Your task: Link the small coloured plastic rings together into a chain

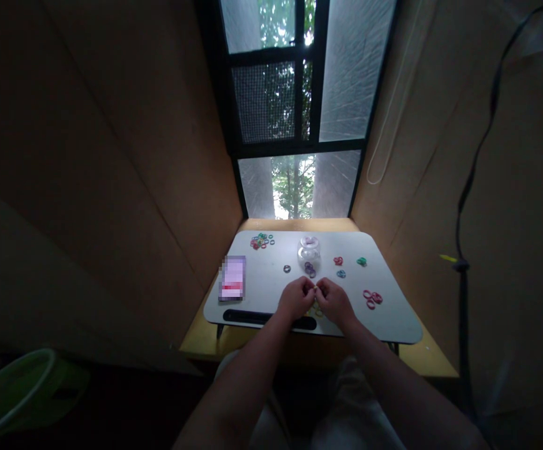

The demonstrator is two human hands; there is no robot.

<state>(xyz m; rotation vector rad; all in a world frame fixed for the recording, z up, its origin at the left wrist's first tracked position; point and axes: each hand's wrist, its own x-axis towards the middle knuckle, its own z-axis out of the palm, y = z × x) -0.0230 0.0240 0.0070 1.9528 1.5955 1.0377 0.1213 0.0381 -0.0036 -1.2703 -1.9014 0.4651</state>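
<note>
**Both hands pinching at a small yellowish piece, lower center**

Left hand (298, 297) and right hand (334, 300) are meeting at lower center, fingers curling in, thumbs and fingertips pinching at a small yellowish piece (315, 287). It's showing right between the fingertips; too small to tell its shape.

Yellow rings (318, 312) are lying just under the hands, partly hidden. Purple rings (309, 269) are sitting just above the fingertips, in front of a clear round jar (308, 254) that's standing upright near frame center.

Other rings, same white table (262, 281):
- dark ring (285, 269): lying left of the purple ones
- red rings (338, 260) and blue rings (341, 274): sitting right of the jar, red above blue
- green rings (362, 261): lying farther right
- pinkish-red rings (377, 298): lying right of the right hand
- mixed-color pile (258, 242): spreading near the table's upper left corner

A blurred-out purple-and-white rectangle (232, 278) is lying at the table's left side. A black slot (247, 317) is running along the near edge, left forearm crossing over it. A window (294, 106) is letting in light at the top; a green tub (37, 390) is sitting at lower left of frame.
</note>
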